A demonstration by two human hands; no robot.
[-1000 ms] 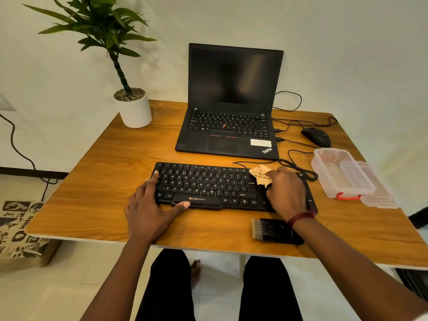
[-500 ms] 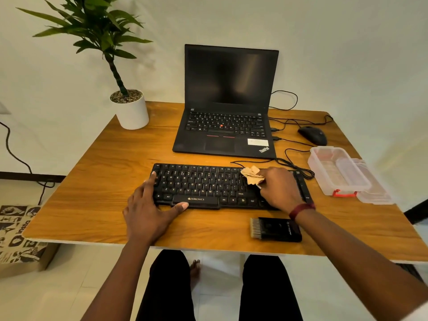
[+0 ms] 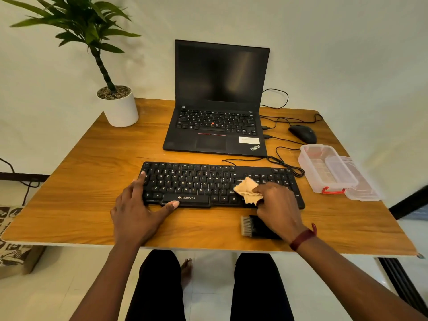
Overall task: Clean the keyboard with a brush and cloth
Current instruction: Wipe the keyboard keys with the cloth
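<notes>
Right hand (image 3: 276, 206) wipes keyboard (image 3: 208, 181) with cloth (image 3: 246, 189).

One worktop (image 3: 92, 181) holds one keyboard (image 3: 196, 181), cloth (image 3: 246, 189), brush (image 3: 251, 225), laptop (image 3: 217, 126), mouse (image 3: 303, 133), potted plant (image 3: 119, 107), clear box (image 3: 324, 170) and lid (image 3: 363, 192); two hands show: left hand (image 3: 136, 212), right hand (image 3: 278, 205).

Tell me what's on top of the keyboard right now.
A tan cloth lies on the right-middle keys, gripped by the right hand. The left hand rests on the left end of the keyboard, thumb along its front edge. Keys under the cloth and hands are hidden.
</notes>
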